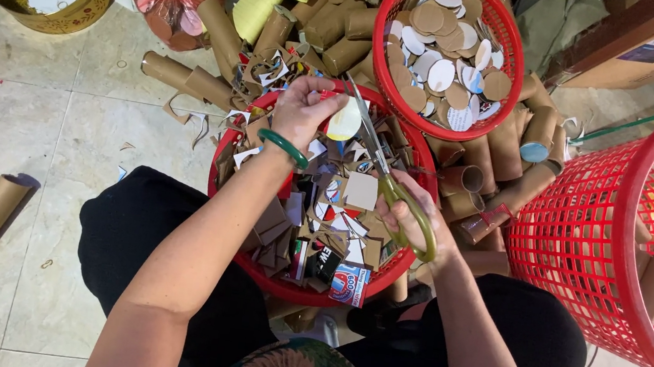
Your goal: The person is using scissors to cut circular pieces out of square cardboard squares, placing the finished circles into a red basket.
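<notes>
Right now your left hand (303, 110) pinches a pale card disc (344, 120) while your right hand (415, 220) has its grip clenched on yellow-handled scissors (383, 170), above the near red basket (222, 163) of scraps. A blue-and-red printed packet (349, 284) lies at its near rim; cut discs fill the far red basket (512, 44).

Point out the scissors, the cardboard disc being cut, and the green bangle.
scissors (385, 176): head view, on the blades near the pivot.
cardboard disc (344, 120): head view, on its pale face.
green bangle (282, 146): head view, on the band at the wrist.
</notes>
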